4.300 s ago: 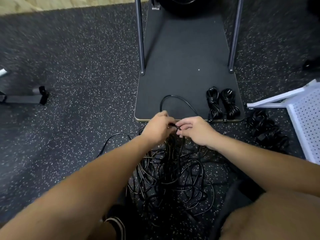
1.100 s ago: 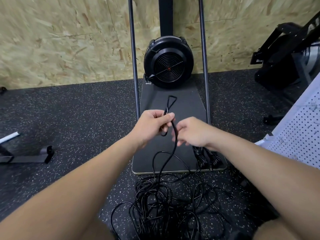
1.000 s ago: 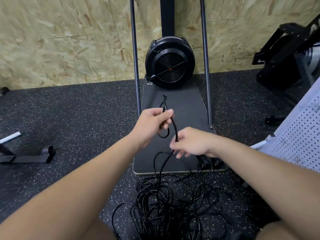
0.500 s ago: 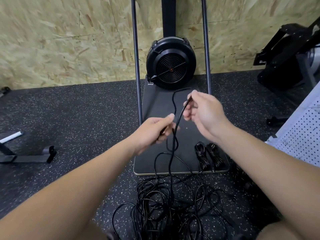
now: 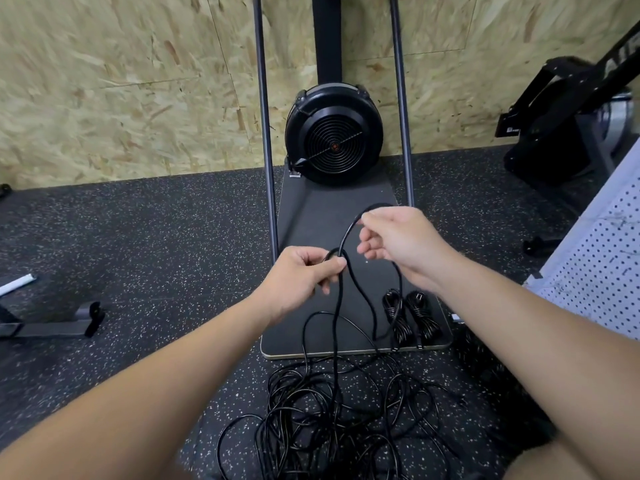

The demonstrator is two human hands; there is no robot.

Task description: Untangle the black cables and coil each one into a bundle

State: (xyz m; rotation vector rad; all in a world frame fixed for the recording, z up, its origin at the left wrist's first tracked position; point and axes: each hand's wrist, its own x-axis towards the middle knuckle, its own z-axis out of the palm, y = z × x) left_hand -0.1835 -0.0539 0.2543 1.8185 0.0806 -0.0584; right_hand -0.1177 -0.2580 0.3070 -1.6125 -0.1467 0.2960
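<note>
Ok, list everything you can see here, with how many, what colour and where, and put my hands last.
tangled black cables: one pile, black, on the floor in front of the platform
black cable being coiled: one, black, rising from the pile to both hands
coiled black cable bundles: two, black, near right corner of the platform
flat dark platform: one, dark grey, floor centre
round black fan housing: one, black, far end of the platform
upright metal poles: two, grey, either side of the fan
white perforated panel: one, white, right edge
speckled rubber floor: black
chipboard wall: tan, behind
left hand: grips a small loop
right hand: pinches the cable higher up
</note>
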